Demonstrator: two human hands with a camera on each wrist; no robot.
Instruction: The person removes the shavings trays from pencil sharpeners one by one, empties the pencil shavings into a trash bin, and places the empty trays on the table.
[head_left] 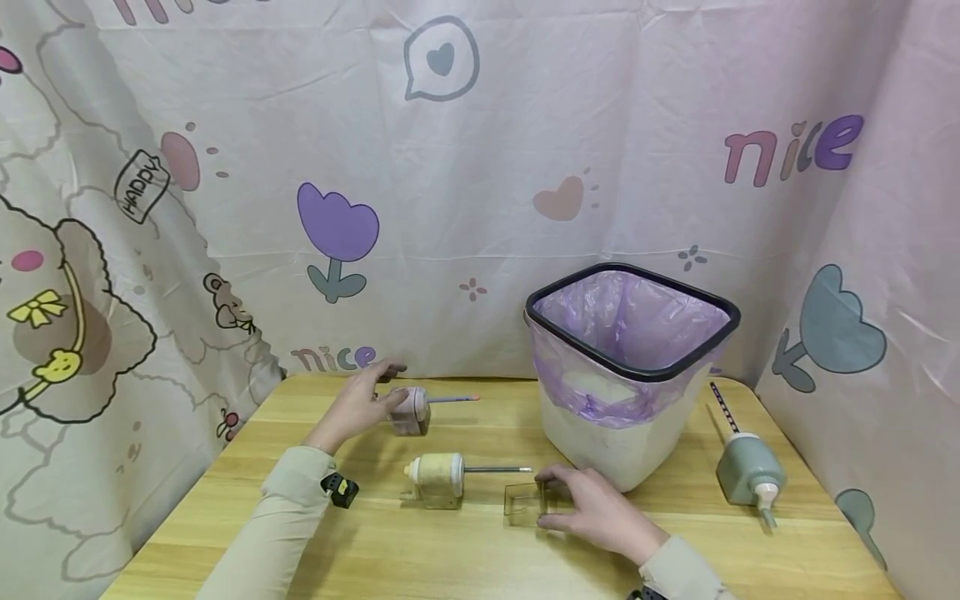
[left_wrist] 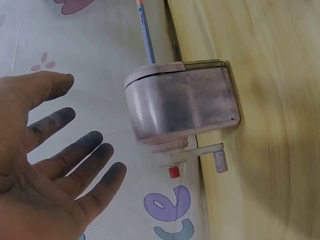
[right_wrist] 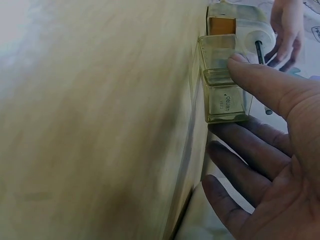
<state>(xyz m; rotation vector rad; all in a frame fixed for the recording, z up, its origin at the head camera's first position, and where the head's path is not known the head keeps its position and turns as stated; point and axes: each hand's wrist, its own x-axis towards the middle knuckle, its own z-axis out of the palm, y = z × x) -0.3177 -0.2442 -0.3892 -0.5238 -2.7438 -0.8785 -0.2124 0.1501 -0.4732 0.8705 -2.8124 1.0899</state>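
Note:
My left hand (head_left: pixel 363 406) is beside a pink crank pencil sharpener (head_left: pixel 409 412), its fingers spread and apart from it in the left wrist view. A blue-grey pencil (left_wrist: pixel 146 35) sticks out of this sharpener, and dark smudges show through its body. With thumb and fingers on opposite sides, my right hand (head_left: pixel 596 510) pinches a clear plastic shavings drawer (right_wrist: pixel 225 102) low over the table; whether it touches the wood I cannot tell. Left of the drawer stands a cream pencil sharpener (head_left: pixel 437 479) with a dark pencil (head_left: pixel 498 469) in it. Fingertips of both hands are darkened.
A white bin (head_left: pixel 611 437) with a purple liner and black rim stands behind my right hand. At the table's right side is a grey-green sharpener (head_left: pixel 750 468) with a patterned pencil (head_left: pixel 723 407). A printed curtain (head_left: pixel 465 167) hangs behind the wooden table (head_left: pixel 420 558).

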